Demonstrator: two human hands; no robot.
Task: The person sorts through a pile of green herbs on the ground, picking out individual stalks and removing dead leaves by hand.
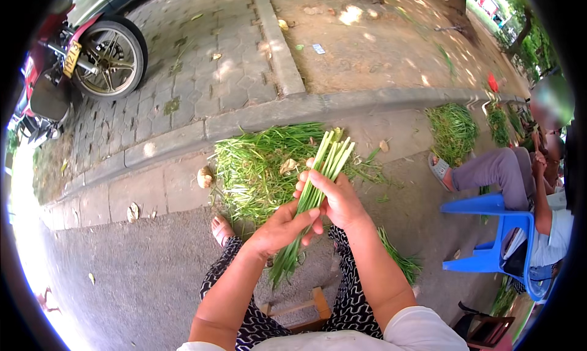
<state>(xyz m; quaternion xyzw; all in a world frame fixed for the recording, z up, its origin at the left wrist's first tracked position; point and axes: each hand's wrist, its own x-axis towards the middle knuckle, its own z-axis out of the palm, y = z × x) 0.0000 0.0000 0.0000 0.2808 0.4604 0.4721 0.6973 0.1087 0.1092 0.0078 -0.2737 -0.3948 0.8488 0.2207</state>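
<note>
A bunch of long green stalks (331,158), resembling garlic chives, is held slantwise in front of me. Its pale, even ends point up and away, and the darker, limp ends hang down toward my lap. My right hand (341,203) wraps the middle of the bunch, thumb laid over the stalks. Lower down, my left hand (280,230) closes round the same bunch, its fingers partly hidden behind it. Just beyond both hands, a large loose pile of green stalks and cut leaves (251,177) lies on the ground against the kerb.
A smaller heap of greens (396,255) lies right of my legs. Farther right, a person sits on a blue plastic chair (489,256) beside another green pile (452,133). A stone kerb (263,117) runs across beyond the pile. A red motorcycle (110,57) stands at the far left.
</note>
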